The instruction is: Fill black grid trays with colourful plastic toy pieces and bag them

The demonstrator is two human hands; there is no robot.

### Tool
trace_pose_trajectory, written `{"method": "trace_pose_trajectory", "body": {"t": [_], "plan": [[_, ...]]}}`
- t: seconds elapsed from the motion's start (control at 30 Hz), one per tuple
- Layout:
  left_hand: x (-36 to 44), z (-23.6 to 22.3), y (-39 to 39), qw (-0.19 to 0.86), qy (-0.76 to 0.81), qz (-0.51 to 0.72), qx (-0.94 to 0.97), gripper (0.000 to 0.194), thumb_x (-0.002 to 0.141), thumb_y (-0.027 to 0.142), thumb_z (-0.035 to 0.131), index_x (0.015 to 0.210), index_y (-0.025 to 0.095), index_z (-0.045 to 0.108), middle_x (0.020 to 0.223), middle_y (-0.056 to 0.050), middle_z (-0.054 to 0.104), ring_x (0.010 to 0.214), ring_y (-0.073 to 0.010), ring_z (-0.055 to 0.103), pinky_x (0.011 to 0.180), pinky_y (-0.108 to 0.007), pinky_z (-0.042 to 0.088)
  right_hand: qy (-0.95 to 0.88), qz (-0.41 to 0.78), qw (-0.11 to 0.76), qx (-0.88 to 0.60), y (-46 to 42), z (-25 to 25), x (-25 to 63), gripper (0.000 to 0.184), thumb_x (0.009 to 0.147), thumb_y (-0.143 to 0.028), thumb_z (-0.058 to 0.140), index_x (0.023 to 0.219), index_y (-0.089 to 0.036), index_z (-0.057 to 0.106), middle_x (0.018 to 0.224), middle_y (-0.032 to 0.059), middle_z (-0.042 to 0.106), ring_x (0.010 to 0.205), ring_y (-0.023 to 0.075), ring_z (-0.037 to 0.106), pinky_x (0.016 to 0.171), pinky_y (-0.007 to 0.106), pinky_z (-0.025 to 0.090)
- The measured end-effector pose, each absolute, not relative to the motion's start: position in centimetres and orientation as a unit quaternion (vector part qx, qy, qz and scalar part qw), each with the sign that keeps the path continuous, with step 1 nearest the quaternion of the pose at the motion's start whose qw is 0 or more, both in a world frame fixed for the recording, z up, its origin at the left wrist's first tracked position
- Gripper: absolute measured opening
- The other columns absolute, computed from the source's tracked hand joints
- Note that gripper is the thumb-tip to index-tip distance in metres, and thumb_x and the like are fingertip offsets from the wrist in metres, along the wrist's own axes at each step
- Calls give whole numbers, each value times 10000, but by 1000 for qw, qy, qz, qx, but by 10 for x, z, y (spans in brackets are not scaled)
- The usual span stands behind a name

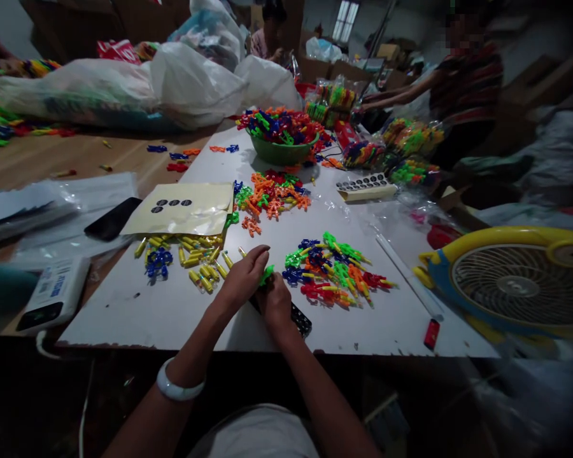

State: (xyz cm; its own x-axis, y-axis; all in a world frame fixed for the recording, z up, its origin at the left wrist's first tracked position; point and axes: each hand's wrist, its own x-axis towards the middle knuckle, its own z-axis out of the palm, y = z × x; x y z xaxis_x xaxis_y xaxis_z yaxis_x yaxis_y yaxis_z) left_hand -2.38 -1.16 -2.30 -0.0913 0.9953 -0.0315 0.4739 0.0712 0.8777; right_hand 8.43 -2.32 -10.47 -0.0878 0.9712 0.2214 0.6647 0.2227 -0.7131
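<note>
My left hand (242,275) and my right hand (275,301) meet over the white table board (153,318), fingers closed around a small green plastic figure (266,275). Most of the figure is hidden by the fingers. Below my right hand lies a dark flat object with pale dots (302,320), partly covered. Short yellow tubes (202,278) are strewn left of my hands, beside a dark blue figure (158,263). On the right is a pile of coloured figures with yellow tubes attached (337,270). Loose, mostly orange figures (267,194) are heaped farther back.
A green bowl (282,151) heaped with figures stands at the back. A sticker sheet (181,213) and a phone (112,219) lie left, near a white device (55,296). A yellow fan (516,286) stands right, past a clear tube (405,273). Other people work behind.
</note>
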Motion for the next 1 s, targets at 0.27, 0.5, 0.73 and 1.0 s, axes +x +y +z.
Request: {"method": "trace_pose_trajectory", "body": {"t": [0.27,0.5,0.73,1.0], "plan": [[-19,-16,-14,332,642,305,620,559,900,551,459,1347,224,535,1265,-96,653,1135,-278,619,989,-415,456,-759,227,288,-538,-17,-95,100,167,892,-167,489,992,-169,622,895,64,645,763,184,595,674,281,480],[-23,-8,-10,311,614,314,654,671,879,618,459,1371,164,505,1368,-159,572,1207,-286,565,1039,-435,425,-777,9,126,-617,-12,-56,235,228,839,-55,485,902,-177,666,967,121,601,882,230,561,730,318,424],[-23,-5,1,320,611,269,672,547,905,549,421,1296,201,578,1211,-121,675,1085,-270,631,959,-417,469,-758,100,176,-621,-9,-65,236,24,828,-188,565,811,-201,575,810,39,613,718,180,548,638,283,389],[-21,-13,-1,332,622,292,647,466,928,486,373,1204,204,620,1106,-88,702,1008,-245,645,910,-372,476,-608,481,306,-552,0,-70,168,328,757,-321,671,1049,-180,621,872,25,686,737,181,628,689,295,484]]}}
